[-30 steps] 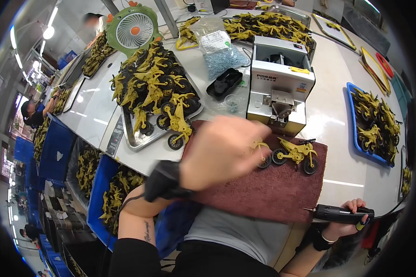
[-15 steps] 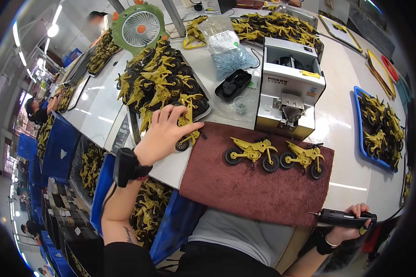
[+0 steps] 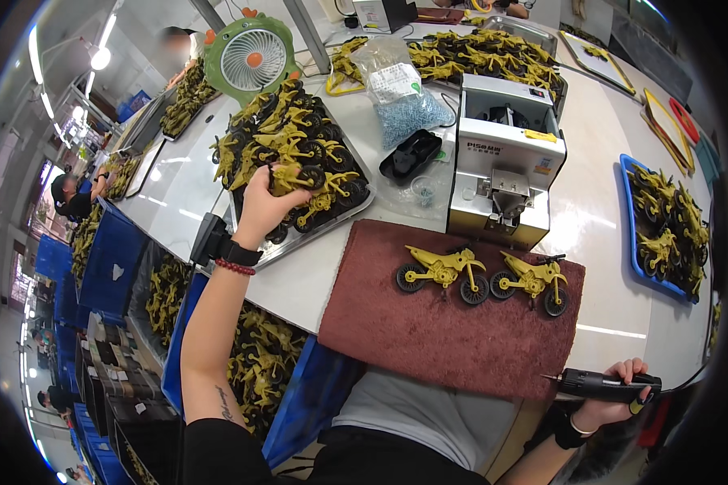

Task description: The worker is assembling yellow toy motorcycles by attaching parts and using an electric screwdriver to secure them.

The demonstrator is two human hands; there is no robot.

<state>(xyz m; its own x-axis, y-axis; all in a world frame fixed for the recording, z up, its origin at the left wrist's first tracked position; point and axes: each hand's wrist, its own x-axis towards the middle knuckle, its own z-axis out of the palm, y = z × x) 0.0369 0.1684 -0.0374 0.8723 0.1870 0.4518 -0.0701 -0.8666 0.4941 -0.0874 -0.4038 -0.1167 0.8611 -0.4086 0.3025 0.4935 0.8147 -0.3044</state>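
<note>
Landmark: maroon mat. Left hand is over the metal tray up-left of the mat, fingers curled shut around a yellow toy motorcycle atop the pile; the toy sits under the fingertips, its black wheel showing just beyond them. Right hand is off the mat's lower-right corner, fingers wrapped around a black electric screwdriver, tip pointing toward the mat. Two assembled motorcycles stand side by side on the mat's far edge.

Green fan stood behind my bench, screw bag beside the feeder, blue tray far right.
</note>
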